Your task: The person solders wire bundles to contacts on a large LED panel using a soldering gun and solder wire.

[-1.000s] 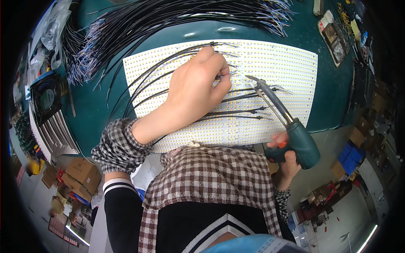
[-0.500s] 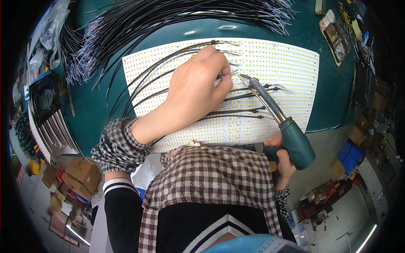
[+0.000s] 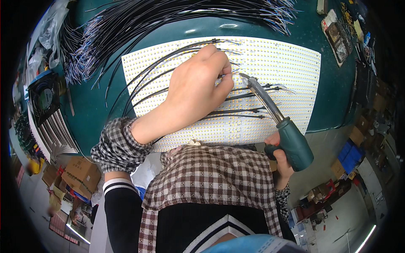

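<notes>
A white LED panel (image 3: 278,55), dotted with rows of small yellow LEDs, lies on the green table. My left hand (image 3: 198,80) is over its middle, thumb and fingers pinched on a thin black cable whose bare ends point right. Several other black cables (image 3: 247,111) lie across the panel beside and below the hand. Low on the right, my right hand (image 3: 283,162) is wrapped around the green handle of a soldering gun (image 3: 297,143). The gun's metal tip sits at the wire ends just right of my left fingers; whether it touches them I cannot tell.
A thick bundle of black cables (image 3: 168,21) with stripped ends spreads along the far side of the table. A black fan (image 3: 44,98) and stacked white panels (image 3: 55,137) stand at the left. A dark, stained block (image 3: 337,40) lies at the far right.
The soldering gun's handle has shifted slightly left and down with my right hand, while its tip stays near the wire ends. My left hand has barely moved.
</notes>
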Tool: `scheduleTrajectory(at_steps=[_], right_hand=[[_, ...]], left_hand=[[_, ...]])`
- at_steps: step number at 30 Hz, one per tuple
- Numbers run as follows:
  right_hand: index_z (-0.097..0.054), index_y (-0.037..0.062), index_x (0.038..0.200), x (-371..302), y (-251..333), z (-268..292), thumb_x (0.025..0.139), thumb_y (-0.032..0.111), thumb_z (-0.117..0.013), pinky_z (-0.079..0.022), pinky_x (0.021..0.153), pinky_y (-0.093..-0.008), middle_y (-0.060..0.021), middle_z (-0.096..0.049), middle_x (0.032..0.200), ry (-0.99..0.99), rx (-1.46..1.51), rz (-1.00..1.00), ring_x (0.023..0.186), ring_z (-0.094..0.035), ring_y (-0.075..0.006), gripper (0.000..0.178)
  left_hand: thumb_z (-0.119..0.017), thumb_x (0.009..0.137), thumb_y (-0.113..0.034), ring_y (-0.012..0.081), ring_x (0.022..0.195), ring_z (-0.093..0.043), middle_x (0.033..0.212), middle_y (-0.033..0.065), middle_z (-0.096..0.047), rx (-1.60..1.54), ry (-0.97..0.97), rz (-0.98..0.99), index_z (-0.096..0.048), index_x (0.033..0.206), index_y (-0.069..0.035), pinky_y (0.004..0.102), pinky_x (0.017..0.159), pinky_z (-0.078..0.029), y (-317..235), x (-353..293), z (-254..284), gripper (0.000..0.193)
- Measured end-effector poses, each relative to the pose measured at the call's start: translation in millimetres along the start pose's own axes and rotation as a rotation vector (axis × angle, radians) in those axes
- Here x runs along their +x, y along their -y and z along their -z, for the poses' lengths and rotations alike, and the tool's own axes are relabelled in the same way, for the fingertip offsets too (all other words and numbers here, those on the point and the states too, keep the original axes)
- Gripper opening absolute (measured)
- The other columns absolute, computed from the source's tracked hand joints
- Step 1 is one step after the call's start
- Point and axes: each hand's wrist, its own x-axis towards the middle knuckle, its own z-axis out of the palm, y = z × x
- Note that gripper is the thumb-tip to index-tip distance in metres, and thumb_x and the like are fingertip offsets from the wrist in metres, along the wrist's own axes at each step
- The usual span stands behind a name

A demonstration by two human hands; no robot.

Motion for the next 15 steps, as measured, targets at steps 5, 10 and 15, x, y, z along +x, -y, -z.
scheduleTrajectory(at_steps=[5,10,15], right_hand=[[-0.053,-0.0117,0.116,-2.3,-1.5,2.9,0.072,0.027,-0.081,-0.046,0.087,-0.0335,-0.0090,-0.067,0.084,0.002,-0.082,0.023,0.083,-0.063,-0.0179,0.065],[-0.056,-0.0103,0.111,1.1,0.1,1.1,0.072,0.028,-0.080,-0.048,0.085,-0.0326,-0.0096,-0.067,0.083,0.013,-0.125,0.096,0.080,-0.064,-0.0186,0.060],[-0.054,-0.0058,0.094,2.2,4.1,1.1,0.084,0.039,-0.063,-0.049,0.074,-0.0369,-0.0136,-0.056,0.086,0.045,-0.102,0.054,0.081,-0.059,-0.0251,0.047]], left_hand=[[-0.064,0.072,-0.006,0.0314,0.064,-0.057,0.077,0.0118,-0.054,0.000,0.006,0.007,-0.055,0.075,-0.004,0.0399,0.055,-0.046,-1.3,0.5,1.0,0.009],[-0.063,0.073,-0.006,0.0313,0.064,-0.057,0.077,0.0118,-0.054,-0.003,0.004,-0.005,-0.055,0.075,-0.004,0.0400,0.055,-0.045,-0.7,0.8,1.0,0.009],[-0.064,0.073,-0.006,0.0313,0.064,-0.057,0.077,0.0118,-0.054,-0.002,0.014,0.008,-0.055,0.075,-0.004,0.0400,0.055,-0.046,-0.8,0.7,1.7,0.009]])
